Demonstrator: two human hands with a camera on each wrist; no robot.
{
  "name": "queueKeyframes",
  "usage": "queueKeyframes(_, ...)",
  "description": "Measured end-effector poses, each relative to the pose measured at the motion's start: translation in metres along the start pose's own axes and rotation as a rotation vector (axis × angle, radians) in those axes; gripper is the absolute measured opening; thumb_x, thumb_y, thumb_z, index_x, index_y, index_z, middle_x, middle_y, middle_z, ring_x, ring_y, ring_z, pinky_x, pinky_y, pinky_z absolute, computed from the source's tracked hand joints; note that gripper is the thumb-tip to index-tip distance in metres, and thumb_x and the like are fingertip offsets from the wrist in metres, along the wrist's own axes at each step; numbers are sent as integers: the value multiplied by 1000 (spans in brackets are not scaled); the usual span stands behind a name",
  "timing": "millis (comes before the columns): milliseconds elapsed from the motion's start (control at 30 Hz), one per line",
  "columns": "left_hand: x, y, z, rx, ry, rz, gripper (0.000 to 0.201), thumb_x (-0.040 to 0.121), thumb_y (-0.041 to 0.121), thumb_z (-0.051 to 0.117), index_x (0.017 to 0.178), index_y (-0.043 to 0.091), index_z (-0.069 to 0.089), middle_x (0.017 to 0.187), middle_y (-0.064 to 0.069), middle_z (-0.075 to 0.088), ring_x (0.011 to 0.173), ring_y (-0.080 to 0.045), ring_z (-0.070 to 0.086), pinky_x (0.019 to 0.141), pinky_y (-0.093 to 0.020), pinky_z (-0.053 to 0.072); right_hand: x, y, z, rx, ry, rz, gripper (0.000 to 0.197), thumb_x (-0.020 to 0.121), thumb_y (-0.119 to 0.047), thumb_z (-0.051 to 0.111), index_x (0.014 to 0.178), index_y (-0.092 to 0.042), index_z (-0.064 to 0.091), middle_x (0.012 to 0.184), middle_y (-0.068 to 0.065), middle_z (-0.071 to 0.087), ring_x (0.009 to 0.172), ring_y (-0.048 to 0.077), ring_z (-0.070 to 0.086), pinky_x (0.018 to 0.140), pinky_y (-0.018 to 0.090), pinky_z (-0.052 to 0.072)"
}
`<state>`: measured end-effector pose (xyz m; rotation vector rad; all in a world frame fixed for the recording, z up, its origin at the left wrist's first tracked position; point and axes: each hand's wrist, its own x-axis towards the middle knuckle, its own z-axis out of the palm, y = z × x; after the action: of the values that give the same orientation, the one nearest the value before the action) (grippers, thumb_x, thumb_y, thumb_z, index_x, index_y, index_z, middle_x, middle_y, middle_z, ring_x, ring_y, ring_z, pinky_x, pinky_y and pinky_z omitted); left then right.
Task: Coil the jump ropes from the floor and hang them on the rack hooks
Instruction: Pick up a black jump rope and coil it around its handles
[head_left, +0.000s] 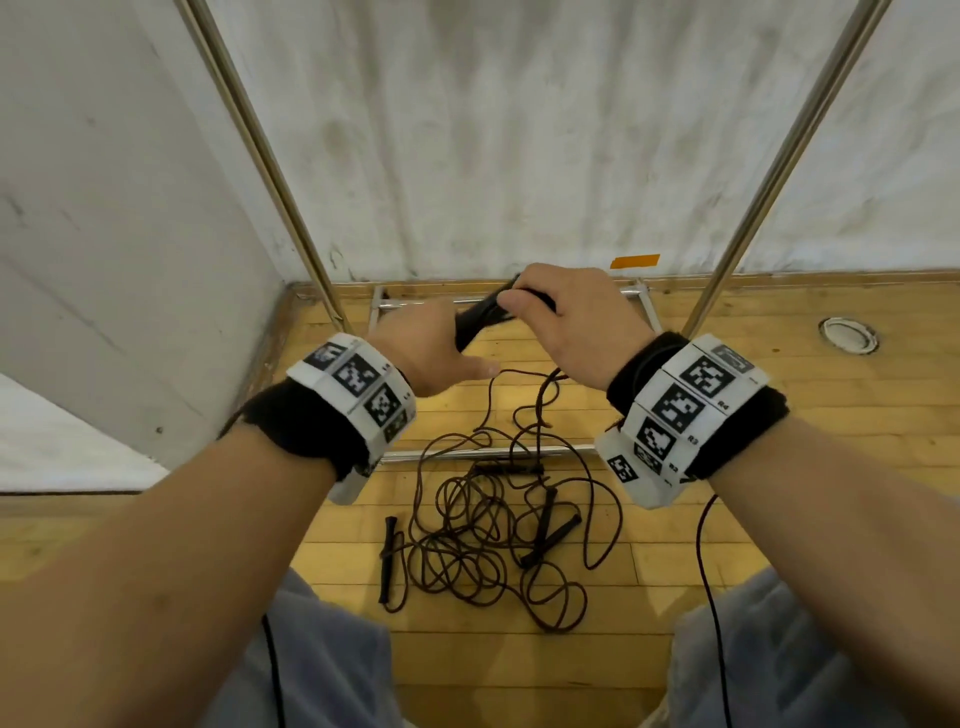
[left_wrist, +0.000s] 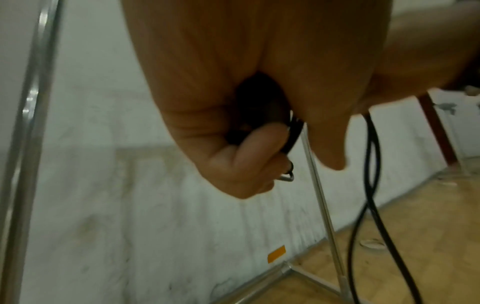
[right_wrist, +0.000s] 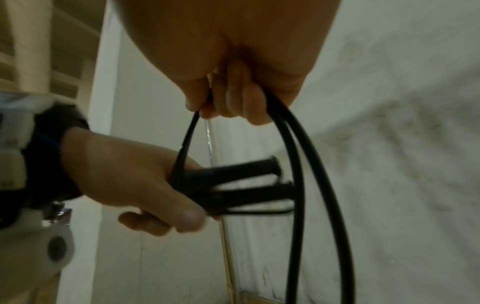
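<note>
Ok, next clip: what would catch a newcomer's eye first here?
Both hands raised in the middle of the head view: the left hand grips a pair of black rope handles while the right hand pinches the cord looping off them. Below, a tangled pile of ropes lies on the wooden floor, between the rack's metal uprights.

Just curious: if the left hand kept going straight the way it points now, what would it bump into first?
Probably the right hand, directly ahead of the left hand gripping the jump rope handles; the gap's depth is unclear.
</note>
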<state>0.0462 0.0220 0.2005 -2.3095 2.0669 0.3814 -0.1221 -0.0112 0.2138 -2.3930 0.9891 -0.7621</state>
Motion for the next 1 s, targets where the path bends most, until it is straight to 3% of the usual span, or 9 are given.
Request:
queueKeyframes(100, -1, 9, 11, 31, -1, 15, 23, 90, 34, 52, 106, 18, 55, 79, 2, 59, 67, -14, 56, 54, -27, 41, 1, -11, 1, -55, -9, -54, 26, 95, -37, 47, 76, -22, 55, 57, -14, 43, 52, 2, 40, 50, 11, 31)
queueKeyframes(167, -2, 11, 15, 44, 1, -15, 20, 89, 21, 49, 108, 17, 52, 74, 2, 54, 62, -12, 51, 48, -25, 34, 1, -12, -1, -121, -43, -26, 33, 94, -45, 47, 71, -21, 52, 56, -12, 43, 52, 4, 40, 48, 16, 25)
queueKeyframes(267, 0, 4, 16, 23, -8, -119, 30, 88, 14, 51, 117, 17, 45, 77, 2, 49, 63, -13, 48, 49, -25, 33, -3, -8, -2, -193, -130, 34, 40, 93, -50, 44, 73, -17, 55, 58, -5, 46, 52, 10, 40, 48, 25, 25)
queueKeyframes(400, -5, -5, 14, 91, 7, -200, 34, 88, 15, 55, 119, 16, 43, 74, 2, 39, 61, -13, 44, 50, -28, 34, -17, -5, 3, -211, -263, 25, 18, 97, -39, 40, 87, -28, 49, 67, -13, 46, 59, 2, 43, 49, 19, 23)
queueKeyframes(500, -14, 2, 19, 174, -33, -120, 28, 89, 17, 55, 115, 21, 44, 79, 1, 39, 62, -13, 43, 49, -27, 34, -18, 2, -1, -239, -235, 2, 22, 99, -35, 36, 87, -26, 51, 69, -12, 47, 61, 4, 42, 51, 18, 24)
queueKeyframes(600, -20, 13, 24, 198, -50, 4, 26, 91, 19, 54, 115, 24, 45, 93, 1, 45, 75, -16, 48, 62, -31, 40, -15, 13, -7, -206, -163, 58, 27, 98, -38, 38, 84, -22, 55, 68, -8, 51, 62, 7, 45, 53, 20, 28)
queueKeyframes(767, -25, 22, 16, 120, 85, 104, 37, 91, 19, 56, 126, 27, 44, 101, 1, 46, 85, -17, 44, 67, -31, 39, -8, 27, -15, -178, -100, 151, 30, 95, -45, 41, 71, -29, 48, 65, -9, 49, 60, 6, 45, 52, 21, 27)
queueKeyframes(900, -27, 22, 4, -9, 70, 229, 32, 91, 21, 55, 122, 29, 49, 98, 5, 51, 84, -16, 50, 69, -30, 42, 1, 31, -24, -78, -54, 249, 33, 89, -54, 49, 67, -29, 49, 62, -7, 47, 55, 7, 43, 50, 21, 27)
queueKeyframes(1000, -31, 19, -7, -188, 43, 303, 21, 90, 21, 57, 109, 31, 56, 91, 11, 55, 84, -12, 52, 69, -24, 39, 5, 34, -38, 109, -123, 297, 39, 88, -54, 50, 62, -25, 54, 57, -3, 43, 54, 12, 40, 52, 25, 32)
